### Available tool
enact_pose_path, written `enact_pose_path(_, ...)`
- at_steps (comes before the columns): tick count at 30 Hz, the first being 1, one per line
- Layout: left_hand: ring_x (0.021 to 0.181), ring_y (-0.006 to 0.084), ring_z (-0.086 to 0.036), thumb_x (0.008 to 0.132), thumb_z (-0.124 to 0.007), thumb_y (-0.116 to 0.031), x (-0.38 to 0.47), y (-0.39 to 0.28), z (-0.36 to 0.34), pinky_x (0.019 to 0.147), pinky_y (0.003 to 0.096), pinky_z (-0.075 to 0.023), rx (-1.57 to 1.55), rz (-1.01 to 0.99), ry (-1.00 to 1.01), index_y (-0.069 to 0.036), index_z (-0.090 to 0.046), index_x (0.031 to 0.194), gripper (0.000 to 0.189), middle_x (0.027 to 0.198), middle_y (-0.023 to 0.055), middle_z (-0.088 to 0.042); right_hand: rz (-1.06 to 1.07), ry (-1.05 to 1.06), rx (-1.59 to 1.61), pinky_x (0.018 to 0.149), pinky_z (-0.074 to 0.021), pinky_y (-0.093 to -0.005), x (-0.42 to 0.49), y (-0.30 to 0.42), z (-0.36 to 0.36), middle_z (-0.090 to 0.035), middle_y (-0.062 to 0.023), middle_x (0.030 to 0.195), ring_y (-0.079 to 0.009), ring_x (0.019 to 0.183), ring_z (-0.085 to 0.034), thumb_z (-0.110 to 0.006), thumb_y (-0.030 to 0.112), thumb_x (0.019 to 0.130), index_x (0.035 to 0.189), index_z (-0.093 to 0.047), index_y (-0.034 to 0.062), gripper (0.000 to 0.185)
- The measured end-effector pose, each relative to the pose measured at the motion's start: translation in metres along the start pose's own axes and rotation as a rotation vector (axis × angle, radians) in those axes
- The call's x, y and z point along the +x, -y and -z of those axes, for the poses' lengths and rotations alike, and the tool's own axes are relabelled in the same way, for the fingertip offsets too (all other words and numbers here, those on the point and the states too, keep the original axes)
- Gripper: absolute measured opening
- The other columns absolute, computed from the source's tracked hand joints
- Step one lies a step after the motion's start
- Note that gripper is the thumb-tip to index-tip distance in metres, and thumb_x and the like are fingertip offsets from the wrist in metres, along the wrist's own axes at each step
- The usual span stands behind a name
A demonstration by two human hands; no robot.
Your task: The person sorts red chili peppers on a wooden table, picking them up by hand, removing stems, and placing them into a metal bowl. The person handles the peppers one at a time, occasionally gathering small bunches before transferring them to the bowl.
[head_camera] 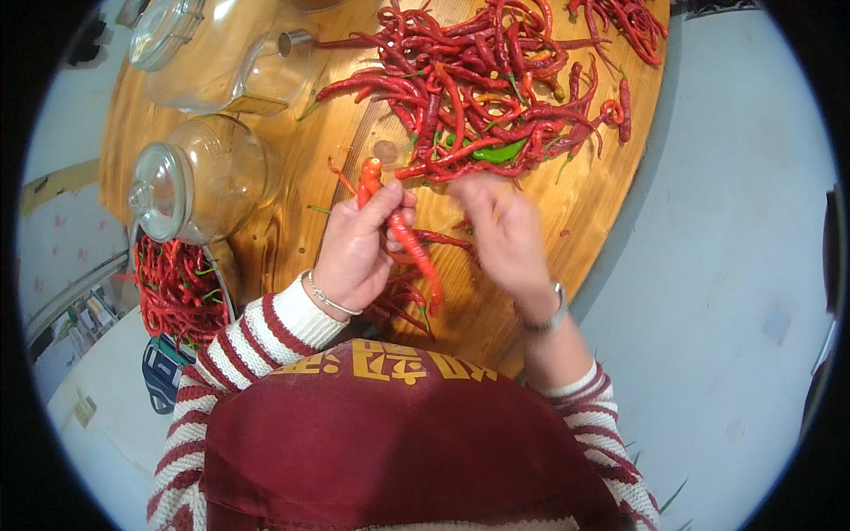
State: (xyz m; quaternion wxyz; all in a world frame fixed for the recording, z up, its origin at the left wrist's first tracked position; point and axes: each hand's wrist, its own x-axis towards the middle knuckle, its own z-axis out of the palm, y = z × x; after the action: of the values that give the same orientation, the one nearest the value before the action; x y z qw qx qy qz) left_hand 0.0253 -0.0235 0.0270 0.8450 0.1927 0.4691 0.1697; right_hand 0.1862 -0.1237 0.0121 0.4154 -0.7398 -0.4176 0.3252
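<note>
Long red chili peppers (413, 245) are gripped in my left hand (358, 242), between thumb and fingers. One has a pale cut or stemless top end pointing up, and a wrinkled length hangs down toward me. My right hand (501, 232) is blurred by motion at the near edge of a large pile of red chilies (458, 86); whether its fingers hold anything cannot be made out. A green chili (499, 152) lies at that pile's near side. Beneath my hands, more red chilies (408, 302) rest on the wooden table (564, 255), partly hidden by my left hand.
Two clear glass jars stand at the left, a lidded round one (222, 176) and a larger one with a clamp lid (219, 56). A container heaped with red chilies (179, 292) is below them. Another chili bunch (631, 30) lies at the far right.
</note>
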Motion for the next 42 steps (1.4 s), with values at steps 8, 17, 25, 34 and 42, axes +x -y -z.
enact_pose_path(8, 0.06, 0.006, -0.043, 0.102, -0.055, -0.025, -0.012, -0.012, 0.025, 0.054, 0.0209, -0.035, 0.032, 0.023, 0.004, 0.0, -0.062, 0.104, 0.027, 0.07, -0.0019, -0.051, 0.417, 0.312, -0.82, 0.089, -0.0456, -0.0387, 0.087, -0.037, 0.004, -0.054, -0.0162, 0.114, -0.0334, 0.106, -0.051, -0.062, 0.004, 0.079, 0.107, -0.067, 0.0041, 0.029)
enact_pose_path(17, 0.069, 0.0099, -0.052, 0.099, -0.06, -0.023, -0.018, -0.016, 0.031, 0.066, 0.0263, -0.0483, -0.065, 0.019, -0.034, -0.003, -0.061, 0.107, 0.022, 0.078, -0.001, -0.055, 0.484, -0.112, -0.417, 0.076, -0.0509, -0.0359, 0.062, -0.023, 0.023, -0.064, -0.0149, 0.099, -0.0326, 0.089, -0.063, -0.062, 0.002, 0.088, 0.109, -0.065, 0.0031, 0.021)
enact_pose_path(25, 0.075, 0.014, -0.06, 0.103, -0.054, -0.021, -0.011, -0.005, 0.037, 0.073, 0.0291, -0.0551, -0.16, 0.007, 0.117, 0.0, -0.057, 0.115, 0.025, 0.089, 0.0056, -0.063, -0.503, 0.061, 0.928, 0.051, -0.0392, -0.0207, -0.006, 0.021, -0.01, -0.061, -0.0025, 0.082, -0.0051, 0.058, -0.045, -0.053, 0.015, 0.102, 0.112, -0.062, -0.0038, 0.023)
enact_pose_path(34, 0.12, 0.0273, -0.057, 0.099, -0.059, -0.02, -0.007, -0.007, 0.039, 0.097, 0.0407, -0.0524, -0.127, -0.018, 0.197, 0.003, -0.05, 0.13, 0.039, 0.127, 0.0167, -0.06, -0.672, 0.294, 1.132, 0.048, -0.0328, -0.0183, -0.034, 0.033, -0.037, -0.057, -0.0005, 0.077, -0.0026, 0.052, -0.04, -0.05, 0.014, 0.103, 0.11, -0.063, -0.0014, 0.021)
enact_pose_path(42, 0.099, 0.0224, -0.068, 0.097, -0.062, -0.012, -0.022, -0.008, 0.042, 0.09, 0.0355, -0.0555, -0.044, -0.159, 0.164, 0.005, -0.057, 0.118, 0.028, 0.107, 0.015, -0.069, -0.524, 0.222, 0.814, 0.054, -0.0365, -0.0168, -0.043, 0.042, -0.059, -0.06, 0.003, 0.081, 0.0002, 0.061, -0.046, -0.058, 0.011, 0.099, 0.109, -0.064, -0.0018, 0.017)
